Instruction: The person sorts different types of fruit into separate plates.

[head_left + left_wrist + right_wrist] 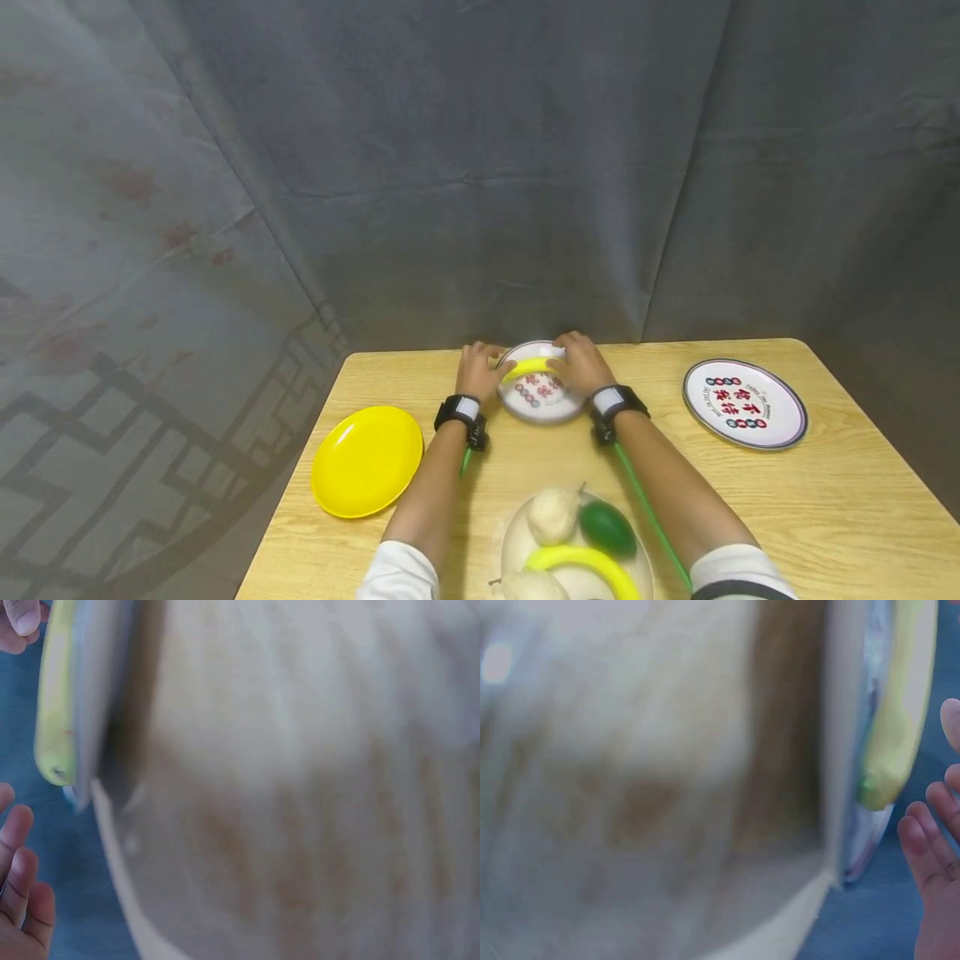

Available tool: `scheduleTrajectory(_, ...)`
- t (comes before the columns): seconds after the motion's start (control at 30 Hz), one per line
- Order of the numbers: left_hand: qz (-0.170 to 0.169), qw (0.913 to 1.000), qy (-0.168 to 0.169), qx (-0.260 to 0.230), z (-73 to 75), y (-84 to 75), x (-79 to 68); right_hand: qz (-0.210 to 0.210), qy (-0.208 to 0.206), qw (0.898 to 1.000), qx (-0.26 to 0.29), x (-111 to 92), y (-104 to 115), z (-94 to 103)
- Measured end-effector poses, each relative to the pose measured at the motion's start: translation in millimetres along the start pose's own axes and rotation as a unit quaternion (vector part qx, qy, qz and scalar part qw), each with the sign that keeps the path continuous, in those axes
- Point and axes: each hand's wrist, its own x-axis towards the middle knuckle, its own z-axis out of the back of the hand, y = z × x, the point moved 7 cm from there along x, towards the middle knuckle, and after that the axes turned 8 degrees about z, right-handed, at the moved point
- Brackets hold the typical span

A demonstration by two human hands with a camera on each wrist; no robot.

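Note:
A yellow toy banana (531, 367) lies on a white plate with red characters (542, 403) at the back of the table. My left hand (478, 371) is at the banana's left end, and my right hand (583, 364) is at its right end. In the left wrist view, the left hand's fingers (22, 889) are loosely bent, with a gap between them and the banana (56, 712). The right wrist view likewise has the right hand's fingers (930, 836) apart from the banana (900, 712).
A yellow plate (367, 462) stands at the left, and another white plate with characters (745, 404) at the right. Nearest me, a pale plate (517, 542) bears a second banana (585, 562), a green oval toy (607, 527) and whitish pear-like toys (553, 515). Grey cloth (480, 208) hangs behind the table.

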Motion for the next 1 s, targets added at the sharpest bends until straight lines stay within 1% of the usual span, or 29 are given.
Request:
scheduleTrajectory(0.13, -0.015, 0.9996, 0.003, -0.023, 11.6, -12.2, 1.5, 0.021, -0.019, 1.0, 0.005, 2.0, 11.0, 18.9)
scheduleTrajectory(0.27, -0.032, 0.9985, 0.024, -0.038, 19.6, -25.8, -0.7, 0.035, -0.027, 0.999, 0.008, 1.6, 22.1, 34.6)
scheduleTrajectory(0.33, -0.045, 0.9974, 0.036, -0.043, 24.1, -33.4, -3.8, 0.041, -0.029, 0.999, 0.007, -0.2, 28.8, 41.0)
scheduleTrajectory(0.43, -0.074, 0.9953, 0.042, -0.046, 33.0, -47.1, -12.7, 0.059, -0.032, 0.998, 0.005, -5.5, 41.2, 49.7)
scheduleTrajectory(0.57, -0.118, 0.9906, 0.047, -0.051, 43.8, -64.0, -33.9, 0.093, -0.039, 0.995, 0.011, -19.2, 59.9, 62.8)
scheduleTrajectory(0.77, -0.173, 0.9813, 0.057, -0.063, 52.6, -78.6, -75.5, 0.133, -0.045, 0.99, 0.022, -49.9, 85.4, 77.5)
scheduleTrajectory(0.9, -0.212, 0.9726, 0.072, -0.062, 52.3, -88.1, -103.7, 0.164, -0.052, 0.985, 0.023, -75.4, 99.7, 81.2)
scheduleTrajectory(1.0, -0.24, 0.9657, 0.082, -0.057, 50.8, -93.6, -126.0, 0.182, -0.045, 0.982, 0.036, -96.4, 107.1, 79.5)
